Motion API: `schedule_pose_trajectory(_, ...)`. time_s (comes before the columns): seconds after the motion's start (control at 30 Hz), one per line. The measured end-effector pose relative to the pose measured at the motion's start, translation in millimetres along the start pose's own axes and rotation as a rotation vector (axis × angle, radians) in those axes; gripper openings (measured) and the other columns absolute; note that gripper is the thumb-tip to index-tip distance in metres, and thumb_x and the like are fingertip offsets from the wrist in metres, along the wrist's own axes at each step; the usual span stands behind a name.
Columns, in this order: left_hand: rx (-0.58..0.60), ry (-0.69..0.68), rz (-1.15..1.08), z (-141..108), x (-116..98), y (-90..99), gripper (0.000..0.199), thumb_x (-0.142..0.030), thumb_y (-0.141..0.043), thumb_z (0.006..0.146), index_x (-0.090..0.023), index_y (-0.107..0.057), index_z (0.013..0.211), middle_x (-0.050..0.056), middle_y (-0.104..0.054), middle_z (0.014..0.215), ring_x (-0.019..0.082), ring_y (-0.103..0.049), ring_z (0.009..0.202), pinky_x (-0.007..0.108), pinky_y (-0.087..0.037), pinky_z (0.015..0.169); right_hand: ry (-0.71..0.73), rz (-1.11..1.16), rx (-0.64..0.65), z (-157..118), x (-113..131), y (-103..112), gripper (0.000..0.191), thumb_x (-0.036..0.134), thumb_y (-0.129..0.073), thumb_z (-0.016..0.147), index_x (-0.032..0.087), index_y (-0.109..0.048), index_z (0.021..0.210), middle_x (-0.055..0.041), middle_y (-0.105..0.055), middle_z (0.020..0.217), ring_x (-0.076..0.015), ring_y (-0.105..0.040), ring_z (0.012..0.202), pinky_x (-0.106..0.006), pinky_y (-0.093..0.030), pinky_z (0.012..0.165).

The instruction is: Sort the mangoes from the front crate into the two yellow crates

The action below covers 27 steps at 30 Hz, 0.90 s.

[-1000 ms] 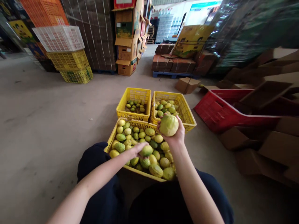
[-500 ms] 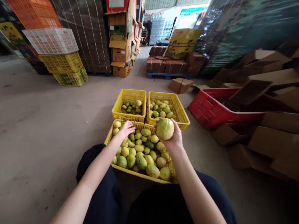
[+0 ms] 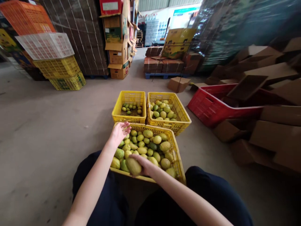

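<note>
My right hand (image 3: 144, 164) grips a yellow-green fruit (image 3: 134, 165) low over the near edge of the front yellow crate (image 3: 180, 153). That crate holds several green and yellow fruits of mixed sizes. Above its far left corner my left hand (image 3: 119, 132) is held with fingers apart and nothing in it. Behind stand two more yellow crates side by side. The left one (image 3: 117, 108) has some small green fruits on its bottom, and the right one (image 3: 184, 116) holds a bigger heap of fruits.
A red crate (image 3: 204, 108) with cardboard in it stands at the right, among loose cardboard boxes (image 3: 272, 135). Stacked crates (image 3: 57, 67) rise at the back left. A small carton (image 3: 178, 84) lies on the floor before a blue pallet (image 3: 162, 75).
My right hand has moved down and left, from the far right of the front crate to its near edge, now with a different-looking fruit. My left hand has shifted slightly left.
</note>
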State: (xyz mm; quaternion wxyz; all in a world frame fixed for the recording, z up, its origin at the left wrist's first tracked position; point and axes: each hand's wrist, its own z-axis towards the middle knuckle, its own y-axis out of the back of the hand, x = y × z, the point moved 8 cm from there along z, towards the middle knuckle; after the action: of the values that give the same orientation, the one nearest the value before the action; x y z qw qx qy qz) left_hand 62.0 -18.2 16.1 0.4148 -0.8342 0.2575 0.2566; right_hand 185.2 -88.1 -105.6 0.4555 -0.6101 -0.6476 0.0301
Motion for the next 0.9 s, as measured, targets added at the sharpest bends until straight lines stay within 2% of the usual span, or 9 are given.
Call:
schedule_pose_trajectory(0.07,-0.007,-0.002,-0.006,-4,-3,2.9,0.021,-0.007,-0.044,0.089,-0.014,-0.064,0.086,0.004,-0.07,0.074,0.014,-0.068,0.062,0.024,-0.054,0.061,-0.321,-0.151,-0.145,-5,-35,9,0.014,0.03,-0.068,0.079,0.02,-0.062,0.086,-0.0062,-0.065,0.067,-0.0252,-0.064,0.055,-0.039,-0.054,0.047)
schedule_pose_trajectory(0.13,-0.013,0.019,-0.008,-7,-3,6.1,0.021,-0.006,-0.045,0.089,-0.014,-0.064,0.087,0.004,-0.071,0.075,0.014,-0.068,0.063,0.024,-0.054,0.061,-0.363,-0.113,-0.284,-12,-21,17,0.016,0.032,-0.065,0.083,0.019,-0.062,0.091,-0.0073,-0.066,0.071,-0.0236,-0.064,0.056,-0.036,-0.054,0.05)
schedule_pose_trajectory(0.2,-0.014,0.039,-0.013,-9,-3,9.8,0.021,-0.007,-0.043,0.089,-0.013,-0.064,0.087,0.004,-0.071,0.075,0.014,-0.068,0.063,0.024,-0.054,0.06,-0.073,0.072,-0.38,-16,39,28,0.017,0.03,-0.065,0.085,0.019,-0.061,0.098,-0.0038,-0.066,0.074,-0.0201,-0.063,0.058,-0.036,-0.056,0.056)
schedule_pose_trajectory(0.3,-0.008,0.033,-0.013,-9,-6,15.5,0.023,-0.008,-0.042,0.092,-0.012,-0.064,0.086,0.004,-0.07,0.075,0.014,-0.068,0.063,0.024,-0.054,0.059,0.292,0.252,-0.476,-33,133,54,0.025,0.041,-0.042,0.098,0.027,-0.055,0.115,-0.0001,-0.067,0.086,-0.0159,-0.067,0.07,-0.03,-0.058,0.065)
schedule_pose_trajectory(0.37,-0.013,0.017,-0.008,-8,-9,19.4,0.024,-0.009,-0.041,0.093,-0.012,-0.064,0.085,0.004,-0.07,0.075,0.014,-0.069,0.063,0.024,-0.054,0.059,0.484,0.39,-0.577,-47,169,74,0.033,0.042,-0.03,0.102,0.027,-0.048,0.125,-0.0034,-0.067,0.097,-0.0166,-0.069,0.076,-0.03,-0.059,0.066)
schedule_pose_trajectory(0.47,-0.035,0.01,-0.006,-5,-9,24.4,0.024,-0.009,-0.041,0.093,-0.012,-0.063,0.084,0.004,-0.07,0.074,0.014,-0.068,0.062,0.024,-0.054,0.059,0.414,0.45,-0.571,-45,158,75,0.036,0.034,-0.032,0.101,0.022,-0.046,0.132,-0.0106,-0.066,0.111,-0.0191,-0.069,0.08,-0.034,-0.06,0.067)
schedule_pose_trajectory(0.57,-0.041,0.013,-0.001,-3,-6,25.0,0.024,-0.008,-0.041,0.092,-0.013,-0.063,0.084,0.003,-0.07,0.073,0.013,-0.068,0.061,0.023,-0.054,0.059,0.173,0.381,-0.45,-29,114,50,0.036,0.027,-0.035,0.099,0.018,-0.049,0.131,-0.0151,-0.065,0.118,-0.0221,-0.071,0.085,-0.037,-0.059,0.067)
schedule_pose_trajectory(0.67,-0.02,0.019,0.014,-4,-3,20.7,0.023,-0.008,-0.042,0.091,-0.013,-0.064,0.085,0.004,-0.07,0.074,0.013,-0.069,0.063,0.023,-0.054,0.059,0.1,0.349,-0.394,-25,94,31,0.032,0.023,-0.039,0.097,0.013,-0.054,0.125,-0.0166,-0.066,0.113,-0.0241,-0.072,0.085,-0.037,-0.059,0.065)
schedule_pose_trajectory(0.9,-0.019,0.044,0.08,-6,2,15.8,0.02,-0.01,-0.046,0.087,-0.013,-0.065,0.089,0.004,-0.071,0.074,0.015,-0.068,0.062,0.025,-0.054,0.059,0.273,0.394,-0.304,-52,137,26,0.03,0.018,-0.043,0.091,0.015,-0.058,0.117,-0.0133,-0.071,0.1,-0.0244,-0.073,0.086,-0.037,-0.06,0.071)
